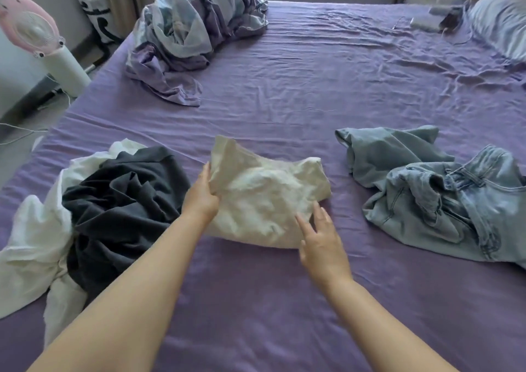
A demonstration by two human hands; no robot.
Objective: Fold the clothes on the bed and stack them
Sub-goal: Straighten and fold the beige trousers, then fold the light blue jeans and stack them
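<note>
A crumpled cream garment (pixel 264 192) lies in the middle of the purple bed (pixel 299 101). My left hand (pixel 200 195) grips its left edge, with a flap of cloth raised above the thumb. My right hand (pixel 320 238) rests at its near right edge with fingers straight, touching the cloth. To the left lies a heap with a dark grey garment (pixel 119 206) on top of white clothes (pixel 34 246). To the right lie a grey-blue top (pixel 390 155) and light blue jeans (pixel 455 206), both unfolded.
A bundled lilac and pale blue duvet (pixel 193 30) sits at the far left of the bed. A pillow (pixel 501 24) and small devices with cables (pixel 427 21) lie at the far right. A pink and white fan (pixel 42 41) stands on the floor beside the left edge.
</note>
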